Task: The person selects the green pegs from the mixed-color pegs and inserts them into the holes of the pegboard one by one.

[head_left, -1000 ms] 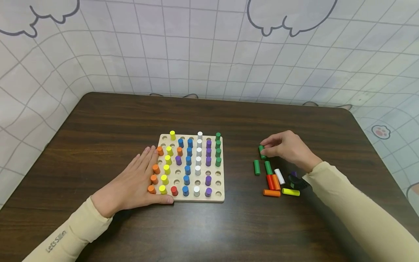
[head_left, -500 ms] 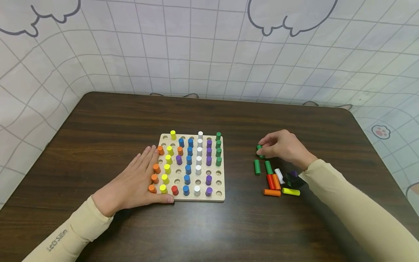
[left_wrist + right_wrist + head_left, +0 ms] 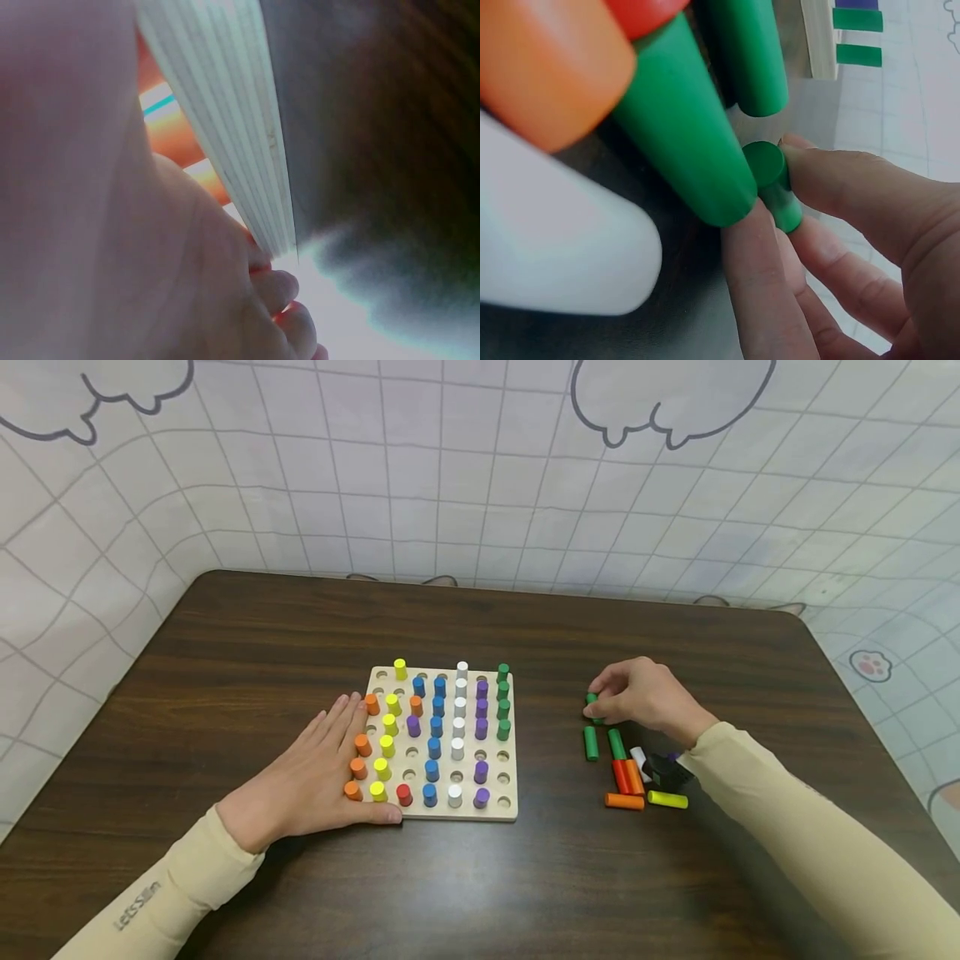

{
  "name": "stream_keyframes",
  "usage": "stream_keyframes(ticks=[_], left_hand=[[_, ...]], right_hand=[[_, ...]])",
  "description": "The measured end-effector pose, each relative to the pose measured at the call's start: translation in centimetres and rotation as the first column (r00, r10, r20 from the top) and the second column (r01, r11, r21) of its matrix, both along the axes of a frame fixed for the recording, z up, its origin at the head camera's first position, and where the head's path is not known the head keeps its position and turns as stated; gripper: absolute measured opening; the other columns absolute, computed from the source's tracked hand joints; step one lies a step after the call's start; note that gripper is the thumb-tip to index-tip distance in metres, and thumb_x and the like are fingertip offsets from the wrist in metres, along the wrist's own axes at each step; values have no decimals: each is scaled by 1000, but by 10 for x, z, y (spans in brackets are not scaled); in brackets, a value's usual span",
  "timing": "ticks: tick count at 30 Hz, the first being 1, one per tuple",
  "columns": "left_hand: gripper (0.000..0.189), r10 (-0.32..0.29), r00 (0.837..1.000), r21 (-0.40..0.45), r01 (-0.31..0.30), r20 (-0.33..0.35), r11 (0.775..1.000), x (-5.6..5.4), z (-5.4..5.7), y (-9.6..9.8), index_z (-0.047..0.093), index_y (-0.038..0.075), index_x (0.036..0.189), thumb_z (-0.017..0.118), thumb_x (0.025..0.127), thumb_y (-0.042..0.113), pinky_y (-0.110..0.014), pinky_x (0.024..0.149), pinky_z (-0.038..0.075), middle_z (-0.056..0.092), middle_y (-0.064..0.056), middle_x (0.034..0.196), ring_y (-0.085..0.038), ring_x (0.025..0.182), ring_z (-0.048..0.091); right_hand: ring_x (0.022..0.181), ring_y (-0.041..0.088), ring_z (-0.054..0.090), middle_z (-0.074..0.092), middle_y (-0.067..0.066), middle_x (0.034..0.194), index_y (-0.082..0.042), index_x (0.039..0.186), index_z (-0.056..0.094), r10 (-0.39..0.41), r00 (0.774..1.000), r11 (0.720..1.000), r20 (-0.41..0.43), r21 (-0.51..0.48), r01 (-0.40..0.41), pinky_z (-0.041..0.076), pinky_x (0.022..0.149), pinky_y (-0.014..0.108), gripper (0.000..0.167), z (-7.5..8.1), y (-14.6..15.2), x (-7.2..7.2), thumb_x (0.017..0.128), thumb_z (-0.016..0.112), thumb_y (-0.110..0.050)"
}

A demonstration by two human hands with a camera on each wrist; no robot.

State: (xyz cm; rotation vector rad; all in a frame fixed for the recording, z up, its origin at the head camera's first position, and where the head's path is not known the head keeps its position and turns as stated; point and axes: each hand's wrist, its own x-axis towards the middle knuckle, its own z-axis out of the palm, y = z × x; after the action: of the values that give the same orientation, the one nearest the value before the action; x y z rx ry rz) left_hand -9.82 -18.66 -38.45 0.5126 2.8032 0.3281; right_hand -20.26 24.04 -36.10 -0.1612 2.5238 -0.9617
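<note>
A square wooden pegboard (image 3: 442,811) carries rows of coloured pegs standing upright in its holes. My left hand (image 3: 321,777) lies with straight fingers along the board's left side, its thumb at the front edge. The left wrist view shows the board's pale side edge (image 3: 236,127) beside the palm. Right of the board, my right hand (image 3: 643,695) pinches a green peg (image 3: 766,163) between thumb and fingers, low over the table. Just in front of it lie two more green pegs, one alone (image 3: 591,743) and another (image 3: 617,744) against a red peg (image 3: 620,777).
Loose on the dark table (image 3: 480,885) are orange pegs (image 3: 624,802), a yellow peg (image 3: 667,799) and a white peg (image 3: 638,762). The black wrist camera (image 3: 666,772) hangs over that group. A grid-patterned cloth wall (image 3: 450,485) stands behind the table.
My right hand has shifted slightly left with the green peg, which now shows less between the fingers. The left hand keeps its place at the board; the head view has shifted a little.
</note>
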Motion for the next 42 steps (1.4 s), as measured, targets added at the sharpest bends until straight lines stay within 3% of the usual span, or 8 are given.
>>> stream_keyframes(ticks=[14, 26, 35, 42], left_hand=[[138, 4, 1000, 14, -4, 8, 1000, 1, 2, 1, 8, -1, 165, 57, 75, 92, -65, 130, 15, 8, -21, 175, -45, 162, 10], [139, -3, 1000, 16, 3, -8, 1000, 1, 1, 1, 9, -2, 165, 57, 75, 92, -65, 130, 16, 9, -22, 175, -45, 162, 11], [139, 1, 1000, 22, -1, -3, 1000, 1, -1, 0, 8, -2, 165, 57, 75, 92, -66, 130, 16, 8, -22, 175, -45, 162, 10], [138, -1, 1000, 25, 1, 0, 1000, 1, -1, 0, 9, -2, 165, 58, 75, 91, -65, 130, 16, 9, -22, 175, -45, 162, 10]], right_hand=[[88, 18, 79, 70, 12, 108, -5, 120, 69, -5, 1000, 998, 6, -66, 5, 65, 89, 40, 35, 5, 3, 9, 91, 78, -21], [87, 18, 78, 71, 10, 109, -12, 118, 70, -10, 998, 998, -66, -57, 6, 64, 92, 41, 31, 11, 4, 19, 92, 78, -25], [91, 20, 77, 73, 10, 113, -14, 123, 69, -46, 995, 991, -86, -127, 35, 63, 95, 42, 39, 9, 0, 27, 90, 81, -30], [94, 23, 74, 75, 8, 112, -19, 122, 70, -65, 994, 989, -90, -139, 52, 62, 88, 36, 41, 6, -3, 35, 89, 81, -40]])
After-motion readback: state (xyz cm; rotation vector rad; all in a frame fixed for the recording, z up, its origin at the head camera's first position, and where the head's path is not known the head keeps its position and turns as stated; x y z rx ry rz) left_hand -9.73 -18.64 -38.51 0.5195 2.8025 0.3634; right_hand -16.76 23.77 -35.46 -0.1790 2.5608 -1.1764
